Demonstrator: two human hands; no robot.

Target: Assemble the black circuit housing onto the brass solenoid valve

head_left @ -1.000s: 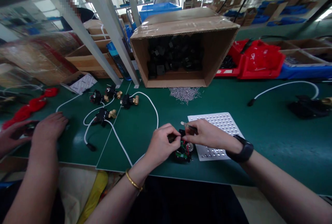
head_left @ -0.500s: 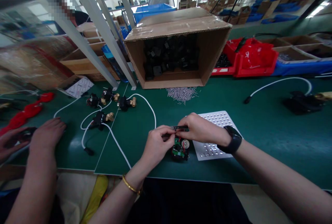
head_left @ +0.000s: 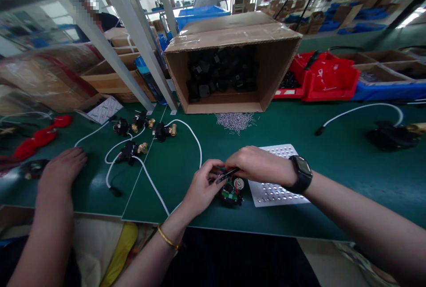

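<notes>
A small round device with a green circuit board [head_left: 229,194] and red wires lies on the green table near its front edge. Just above its back left side, my left hand [head_left: 203,186] is closed, with thumb and fingertips pinched on something dark that I cannot make out. My right hand [head_left: 248,163] reaches in from the right, its fingers closed around a slim dark tool [head_left: 229,174] whose tip slants down to the left hand's fingertips. Under the right wrist lies a white sheet with rows of silvery round pieces [head_left: 278,194].
An open carton [head_left: 233,105] of black parts stands behind a pile of small screws or pins [head_left: 237,121]. Black units with brass fittings [head_left: 161,131] and white cables lie left. A co-worker's hand [head_left: 65,167] rests far left. Red bins [head_left: 329,78] stand back right.
The dark tool in my right hand now slants down to the left. My left hand's fingers have shifted slightly. The co-worker's other hand has drawn away from a dark part, and the view has shifted a little.
</notes>
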